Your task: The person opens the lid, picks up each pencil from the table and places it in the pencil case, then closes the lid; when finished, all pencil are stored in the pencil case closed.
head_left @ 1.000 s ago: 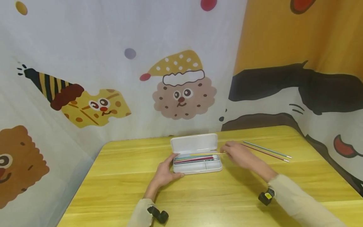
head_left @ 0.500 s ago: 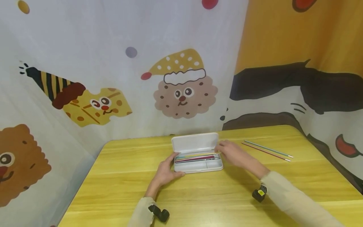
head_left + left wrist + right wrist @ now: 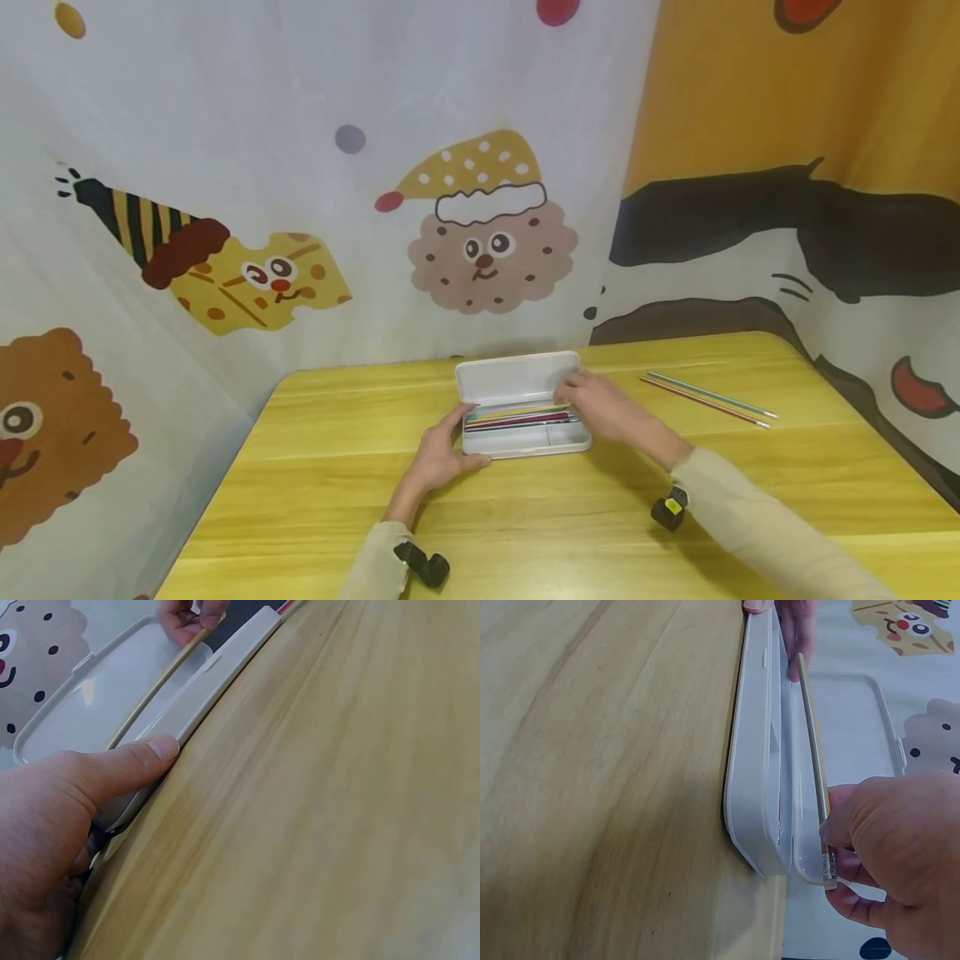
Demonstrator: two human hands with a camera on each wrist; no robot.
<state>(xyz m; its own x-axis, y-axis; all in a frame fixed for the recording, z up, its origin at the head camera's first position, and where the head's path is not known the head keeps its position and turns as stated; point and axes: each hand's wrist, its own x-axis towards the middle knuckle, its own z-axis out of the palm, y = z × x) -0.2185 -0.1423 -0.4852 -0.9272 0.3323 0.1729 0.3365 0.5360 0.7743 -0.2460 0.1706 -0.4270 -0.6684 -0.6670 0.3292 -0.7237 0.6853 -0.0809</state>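
Note:
A white pencil case (image 3: pixel 506 447) lies with its lid (image 3: pixel 517 378) raised at the back. Several coloured pencils (image 3: pixel 517 422) rest in its long compartment. My left hand (image 3: pixel 435 457) grips the case's left end, thumb on the front wall and fingers behind. In the right wrist view, my right hand (image 3: pixel 904 851) pinches a yellow pencil (image 3: pixel 814 742) near its eraser end. That pencil slants above the case, its far end close to the left fingers. Whether it touches the other pencils I cannot tell.
Two more pencils, one blue-green (image 3: pixel 712 394) and one red (image 3: pixel 705 402), lie on the wooden table (image 3: pixel 525 533) right of the case. A curtain (image 3: pixel 300 167) with cartoon prints hangs behind the table's far edge.
My right hand has moved left with the yellow pencil, from beyond the case's right end to over it. The left hand stays on the case.

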